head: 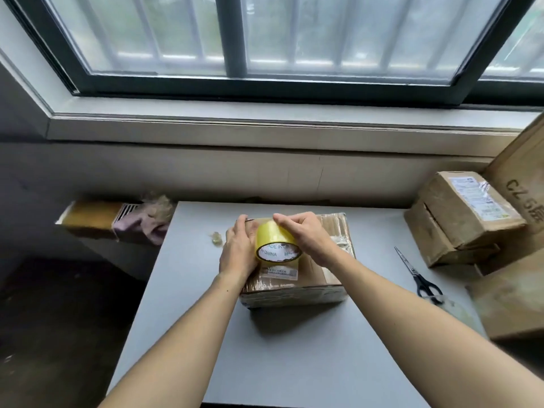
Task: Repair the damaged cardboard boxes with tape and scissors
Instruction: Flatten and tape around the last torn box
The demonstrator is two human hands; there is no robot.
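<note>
A brown cardboard box (pixel 318 278), wrapped in old clear tape with a label on top, sits in the middle of the grey table (pixel 294 363). Above it I hold a yellow tape roll (pixel 272 238) with a white printed core. My left hand (pixel 238 248) grips the roll's left side. My right hand (pixel 306 235) rests on the roll's right side, its fingertips picking at the roll's top edge. Black-handled scissors (pixel 416 275) lie on the table to the right, apart from both hands.
A stack of cardboard boxes (pixel 465 216) stands at the table's right edge, with a large box marked CZ behind it. A small scrap of crumpled tape (pixel 216 238) lies left of the box. A carton with cloth sits off the table's left. Wall and window sill lie behind.
</note>
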